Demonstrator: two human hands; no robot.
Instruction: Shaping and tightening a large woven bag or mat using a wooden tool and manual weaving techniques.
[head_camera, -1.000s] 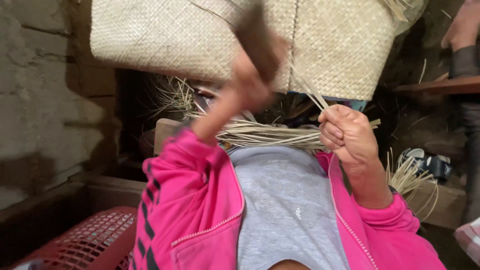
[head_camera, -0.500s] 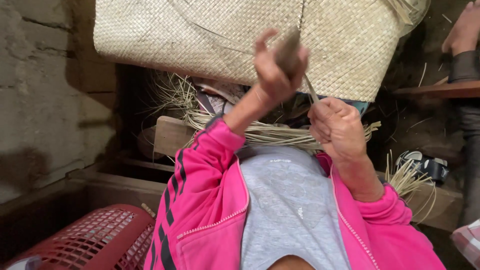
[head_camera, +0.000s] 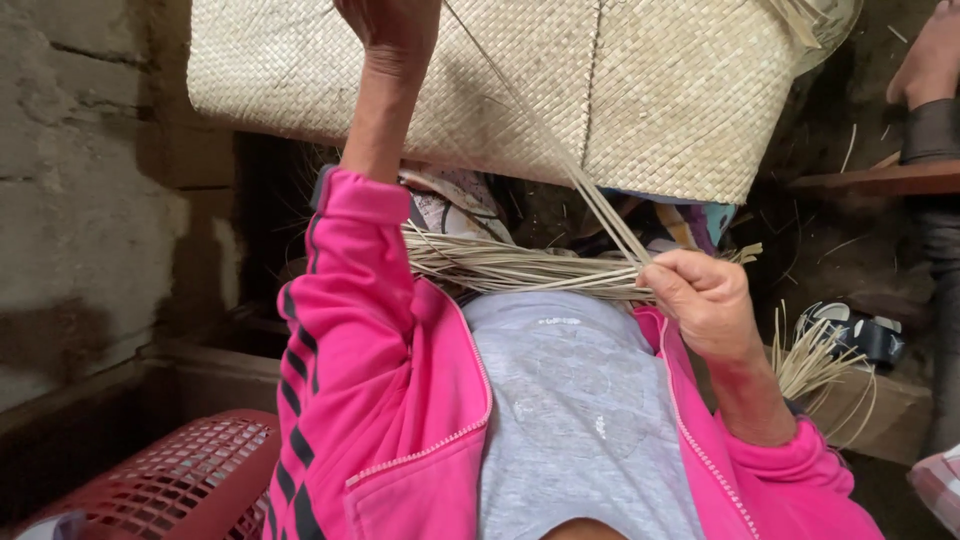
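My right hand (head_camera: 703, 297) is closed around a bundle of pale straw strips (head_camera: 500, 265) that lies across my chest, over the grey shirt and pink jacket. A few thin strips (head_camera: 560, 150) stretch taut from that fist up and to the left, to my left hand (head_camera: 392, 28). The left hand is raised at the top edge of the view with its fingers closed, partly cut off. Behind both hands hangs a large woven straw mat (head_camera: 680, 100).
A red plastic basket (head_camera: 170, 480) sits at the lower left beside a rough concrete wall (head_camera: 80, 200). More loose straw (head_camera: 815, 360) and a dark sandal (head_camera: 855, 332) lie on a wooden box at the right. Another person's hand (head_camera: 930, 55) shows at the top right.
My left hand has risen from just above the bundle to the top of the view, drawing a few strips out taut. My right hand has stayed gripping the bundle.
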